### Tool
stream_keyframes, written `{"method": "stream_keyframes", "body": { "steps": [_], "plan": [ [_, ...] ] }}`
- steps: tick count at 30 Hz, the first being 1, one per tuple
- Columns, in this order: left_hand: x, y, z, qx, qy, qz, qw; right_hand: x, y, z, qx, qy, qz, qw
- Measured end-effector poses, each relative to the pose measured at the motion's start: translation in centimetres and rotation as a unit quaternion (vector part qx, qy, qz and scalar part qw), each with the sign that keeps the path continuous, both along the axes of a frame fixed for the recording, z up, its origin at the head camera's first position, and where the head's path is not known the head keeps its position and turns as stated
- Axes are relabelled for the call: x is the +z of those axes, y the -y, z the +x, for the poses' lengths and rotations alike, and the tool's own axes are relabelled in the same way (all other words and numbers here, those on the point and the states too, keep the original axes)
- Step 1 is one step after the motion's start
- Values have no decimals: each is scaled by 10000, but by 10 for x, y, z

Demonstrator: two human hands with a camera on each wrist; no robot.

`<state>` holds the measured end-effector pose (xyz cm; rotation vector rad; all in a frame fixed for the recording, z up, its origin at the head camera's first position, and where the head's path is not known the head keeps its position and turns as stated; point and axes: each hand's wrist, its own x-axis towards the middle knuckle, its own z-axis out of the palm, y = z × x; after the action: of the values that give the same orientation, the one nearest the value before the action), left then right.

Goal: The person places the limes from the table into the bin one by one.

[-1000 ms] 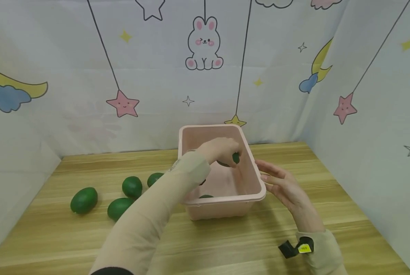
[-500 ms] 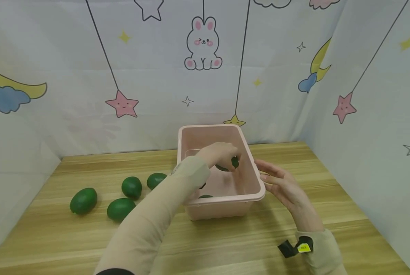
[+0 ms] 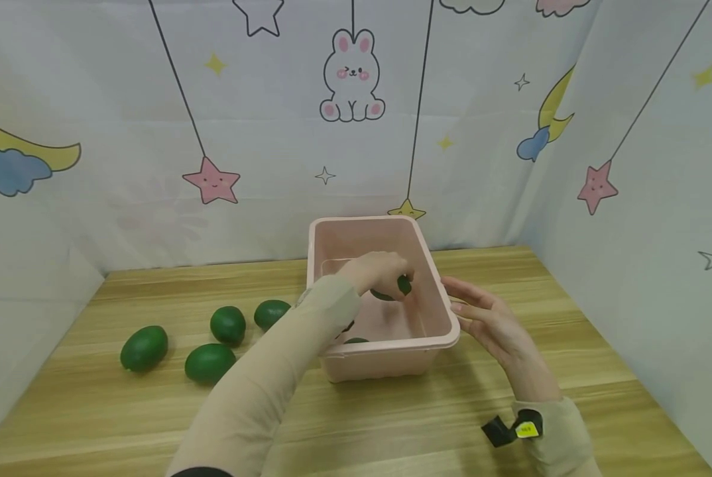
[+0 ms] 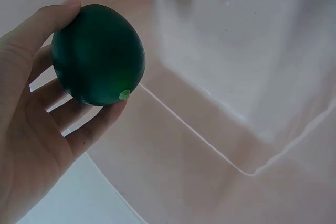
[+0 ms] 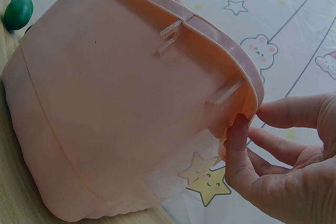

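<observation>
My left hand [image 3: 381, 267] reaches into the pink plastic bin [image 3: 392, 344]. In the left wrist view its thumb and fingers grip a smooth, dark green avocado [image 4: 100, 53] with a pale stem nub, above the bin's floor. The right hand [image 3: 496, 331] is at the bin's right side, outside it. Seen from the right wrist, its fingers [image 5: 294, 113] touch just below the rim without wrapping round it. Inside the bin, another green avocado [image 3: 356, 340] barely shows behind the front rim.
Several more avocados lie on the wooden table [image 3: 380, 430] left of the bin, such as the leftmost avocado [image 3: 144, 348]. A patterned white curtain [image 3: 272, 132] stands behind the bin and along both sides. My left sleeve [image 3: 272, 371] crosses the bin's left rim.
My left hand sinks a little lower inside the bin, still gripping the avocado. The right hand keeps its place at the bin's side.
</observation>
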<state>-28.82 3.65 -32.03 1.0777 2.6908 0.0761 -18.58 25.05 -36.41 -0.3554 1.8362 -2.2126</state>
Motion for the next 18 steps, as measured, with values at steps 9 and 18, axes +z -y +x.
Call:
{"method": "stream_keyframes", "body": {
  "steps": [9, 18],
  "plan": [
    [-3, 2, -2, -12, -11, -91, 10000, 0, 0, -1, 10, 3, -9, 10000],
    [-1, 4, -4, -26, -23, 24, 10000, 0, 0, 0, 19, -28, 28, 10000]
  ]
}}
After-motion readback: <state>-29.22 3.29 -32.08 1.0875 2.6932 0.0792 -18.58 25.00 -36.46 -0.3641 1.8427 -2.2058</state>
